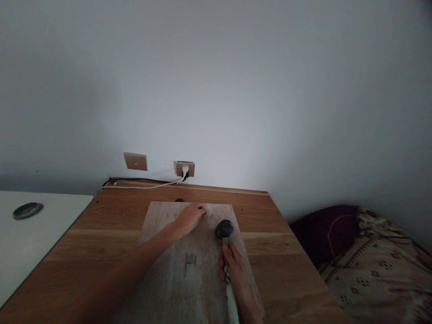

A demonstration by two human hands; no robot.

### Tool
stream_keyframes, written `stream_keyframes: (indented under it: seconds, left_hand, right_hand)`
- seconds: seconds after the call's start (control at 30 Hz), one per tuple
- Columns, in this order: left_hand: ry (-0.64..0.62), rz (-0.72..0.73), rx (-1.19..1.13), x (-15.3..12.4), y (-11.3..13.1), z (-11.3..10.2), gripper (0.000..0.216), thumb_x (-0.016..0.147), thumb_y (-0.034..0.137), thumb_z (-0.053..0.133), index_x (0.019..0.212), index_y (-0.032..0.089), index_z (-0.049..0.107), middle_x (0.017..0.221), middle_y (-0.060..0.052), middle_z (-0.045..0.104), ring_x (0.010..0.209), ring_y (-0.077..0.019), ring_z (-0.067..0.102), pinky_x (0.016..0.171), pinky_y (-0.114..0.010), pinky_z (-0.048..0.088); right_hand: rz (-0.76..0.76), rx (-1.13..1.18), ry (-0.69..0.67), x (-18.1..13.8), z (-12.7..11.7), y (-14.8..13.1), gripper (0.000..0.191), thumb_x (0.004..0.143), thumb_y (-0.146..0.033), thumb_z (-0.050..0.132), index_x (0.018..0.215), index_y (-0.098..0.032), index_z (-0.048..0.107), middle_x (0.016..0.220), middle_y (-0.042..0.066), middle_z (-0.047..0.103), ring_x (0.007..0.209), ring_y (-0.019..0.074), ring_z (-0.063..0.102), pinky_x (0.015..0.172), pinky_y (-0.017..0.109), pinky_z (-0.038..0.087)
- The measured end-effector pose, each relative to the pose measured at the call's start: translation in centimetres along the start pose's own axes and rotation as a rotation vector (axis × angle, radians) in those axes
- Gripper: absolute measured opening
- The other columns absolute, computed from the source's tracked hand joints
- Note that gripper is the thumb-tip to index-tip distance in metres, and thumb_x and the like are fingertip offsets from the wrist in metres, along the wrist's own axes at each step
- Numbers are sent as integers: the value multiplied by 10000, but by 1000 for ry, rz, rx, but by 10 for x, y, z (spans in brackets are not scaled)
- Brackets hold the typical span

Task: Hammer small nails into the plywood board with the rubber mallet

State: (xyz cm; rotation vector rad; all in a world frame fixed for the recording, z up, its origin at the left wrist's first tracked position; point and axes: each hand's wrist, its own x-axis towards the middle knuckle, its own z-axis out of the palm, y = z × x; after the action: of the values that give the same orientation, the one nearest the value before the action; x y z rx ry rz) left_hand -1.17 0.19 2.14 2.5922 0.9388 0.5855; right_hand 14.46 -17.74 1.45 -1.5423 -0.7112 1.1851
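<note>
A pale wooden board (165, 270) lies on the brown wooden table (101, 234). My right hand (234, 267) is wrapped round the light handle of a hammer (224, 229), whose dark head rests on the board's far right part. My left hand (189, 217) reaches to the board's far edge, its fingers curled together in a pinch on the surface; what they hold is too small to make out. Near the board's middle lie a few small metal nails (190, 262).
Two wall plates sit low on the grey wall, one a socket (184, 168) with a white plug and cable running left. A white table (30, 234) with a dark round object (28, 210) adjoins on the left. A patterned bed (374, 265) lies right.
</note>
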Motion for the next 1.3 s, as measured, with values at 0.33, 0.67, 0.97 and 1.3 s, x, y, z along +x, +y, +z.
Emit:
stream_keyframes:
  seconds: [0.33,0.67,0.97,1.3]
  left_hand:
    - [107,-96,-254,-3,-4,24,250,895,73,584,1043,165,763,1084,-98,748,1034,-229,688,975,-374,527]
    - [191,-158,-401,-6,-12,31,394,800,63,635,1182,153,669,1052,-87,730,937,-202,687,880,-338,539]
    - [196,-156,-396,-6,-18,34,479,729,33,591,1185,150,680,1012,-91,760,940,-246,698,874,-367,528]
    - [171,-166,-426,-5,-17,33,440,734,36,589,1141,160,701,974,-68,774,901,-223,711,847,-327,528]
  right_hand:
    - [-8,20,-14,0,-2,2,662,659,-860,685,780,-230,519,553,-73,512,333,70,422,299,192,312]
    - [-43,44,-110,18,16,-26,656,651,-829,706,820,-227,510,558,-86,524,319,60,403,276,183,305]
    - [-57,28,-223,40,45,-35,591,686,-760,699,862,-237,486,563,-107,508,315,62,410,275,180,317]
    - [-44,77,-183,33,48,-30,587,689,-742,717,909,-233,522,569,-109,501,316,65,404,283,186,306]
